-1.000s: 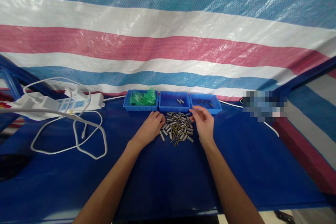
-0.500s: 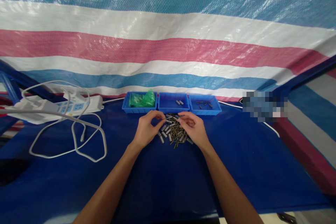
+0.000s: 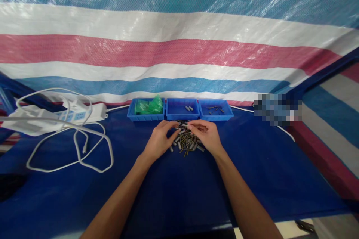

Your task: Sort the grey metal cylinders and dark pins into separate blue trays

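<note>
Grey cylinders and thin brassy pins lie mixed in a pile (image 3: pixel 186 145) on the smooth, slightly glossy blue tabletop (image 3: pixel 179 194), just in front of 3 ribbed plastic trays. Judging by how the pieces are spread, the work looks near its start: only 2 cylinders (image 3: pixel 189 108) rest side by side in the middle tray (image 3: pixel 182 117), and a few slim, dark pins (image 3: pixel 215 110) lie scattered in the right tray (image 3: pixel 215 118). Most of the pieces are in the pile, stubby round forms tangled with needle-like ones. Crumpled, see-through green plastic (image 3: pixel 151 105) fills much of the left tray (image 3: pixel 146 118).

Both hands bend in over the pile's far edge, fingers curled and fingertips near each other. The left hand (image 3: pixel 159 139) has its thumb and forefinger close together, as does the right hand (image 3: pixel 208 136); whether either pinches a piece, I cannot tell. Behind hangs a shiny woven striped sheet (image 3: pixel 179 52).
</note>
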Motion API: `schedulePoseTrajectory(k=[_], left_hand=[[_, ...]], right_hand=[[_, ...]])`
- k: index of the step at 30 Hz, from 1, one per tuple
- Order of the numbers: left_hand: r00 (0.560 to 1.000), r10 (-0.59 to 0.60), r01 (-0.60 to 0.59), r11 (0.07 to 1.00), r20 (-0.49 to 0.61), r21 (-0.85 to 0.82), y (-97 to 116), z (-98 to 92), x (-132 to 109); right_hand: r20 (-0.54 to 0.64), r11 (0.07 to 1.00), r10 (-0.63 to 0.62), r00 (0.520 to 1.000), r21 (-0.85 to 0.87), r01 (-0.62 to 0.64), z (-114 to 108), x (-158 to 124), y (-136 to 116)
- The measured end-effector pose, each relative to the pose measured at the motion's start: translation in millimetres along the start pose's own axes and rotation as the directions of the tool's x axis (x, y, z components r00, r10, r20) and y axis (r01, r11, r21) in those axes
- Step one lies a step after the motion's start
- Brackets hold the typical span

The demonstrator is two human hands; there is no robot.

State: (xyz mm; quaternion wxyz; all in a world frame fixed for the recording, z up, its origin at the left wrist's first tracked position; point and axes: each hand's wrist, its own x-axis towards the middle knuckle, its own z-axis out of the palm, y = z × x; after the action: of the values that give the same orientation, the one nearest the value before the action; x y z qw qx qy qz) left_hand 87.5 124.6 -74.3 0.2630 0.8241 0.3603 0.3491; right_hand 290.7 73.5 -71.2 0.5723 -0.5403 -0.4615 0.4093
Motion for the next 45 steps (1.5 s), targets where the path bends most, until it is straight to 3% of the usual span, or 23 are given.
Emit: schedulePoseTrajectory(k=[2, 5, 8, 20, 25, 31, 37, 40, 45], left_hand=[[0.999, 0.008, -0.010, 0.999, 0.031, 0.052, -1.5, 2.2, 0.8], [0.997, 0.029, -0.038, 0.992, 0.072, 0.123, -2.6, 5.2, 2.5], [0.995, 0.023, -0.040, 0.983, 0.101, 0.178, -4.2, 9.2, 3.0], [0.990, -0.130, 0.132, 0.991, -0.049, 0.029, -12.8, 15.4, 5.3], [0.974, -0.223, 0.218, 0.972, -0.048, -0.089, -12.6, 12.0, 7.1], [0.936, -0.308, 0.261, 0.932, -0.168, -0.253, -12.4, 8.9, 7.5], [0.905, -0.422, 0.315, 0.746, -0.050, -0.586, -6.4, 5.0, 9.6], [0.897, -0.441, 0.337, 0.687, -0.002, -0.644, -4.5, 3.0, 10.9], [0.914, -0.405, 0.319, 0.672, 0.029, -0.668, -0.3, 1.6, 10.3]], right_hand=[[-0.164, 0.999, -0.044, 0.986, -0.025, 0.040, -8.9, 3.4, -1.4], [-0.437, 0.988, -0.152, 0.886, -0.087, 0.127, -23.5, 8.9, -0.8], [-0.511, 0.984, -0.177, 0.841, -0.099, 0.147, -32.9, 12.2, 2.6], [-0.339, 0.999, -0.052, 0.939, -0.011, 0.052, -13.2, 8.2, 4.9], [-0.302, 1.000, -0.030, 0.953, -0.017, 0.026, -9.7, 7.0, 7.5], [-0.240, 1.000, -0.007, 0.971, -0.012, 0.004, -5.9, 4.8, 6.7], [-0.097, 0.996, -0.027, 0.995, -0.082, 0.019, 1.6, -0.5, 4.0], [-0.013, 0.992, -0.047, 0.999, -0.116, 0.045, 4.6, -2.5, 3.8], [0.055, 0.995, -0.023, 0.998, -0.094, 0.028, 9.7, -6.1, 0.8]])
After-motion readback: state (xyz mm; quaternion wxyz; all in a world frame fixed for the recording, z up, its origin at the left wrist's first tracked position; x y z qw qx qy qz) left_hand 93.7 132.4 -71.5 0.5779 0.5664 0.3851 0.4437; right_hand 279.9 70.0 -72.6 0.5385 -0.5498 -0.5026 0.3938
